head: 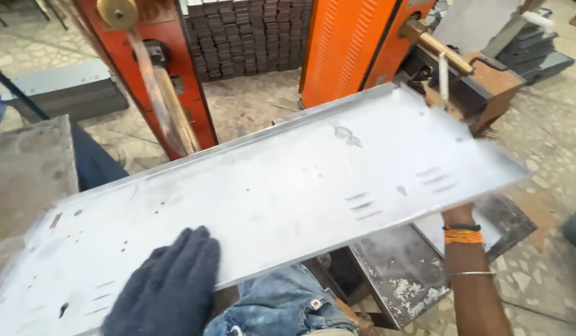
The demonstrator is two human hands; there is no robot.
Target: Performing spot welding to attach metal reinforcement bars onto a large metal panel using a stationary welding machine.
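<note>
A long, pale sheet-metal panel (269,199) with folded edges, small punched holes and groups of short slots lay tilted across the person's lap, running from the lower left up towards the upper right. The left hand (166,286), in a dark knitted glove, lay flat and spread on the panel's top face near its near-left end, pressing on it rather than closed around anything. The right hand (457,211) was under the panel's near edge towards its far-right end; only the wrist showed, with an orange thread band and a thin bangle, so whether its fingers were curled on the metal could not be told. The panel's far-right corner reached just beside the brass-coloured arm (434,43) of an orange machine (344,43). A second red-orange machine (157,68) stood past the panel's far edge, left of centre. Below the panel's right part sat a stained metal plate (406,274), and blue denim (281,305) showed at the bottom. Stacks of dark flat pieces (250,34) stood against the back
</note>
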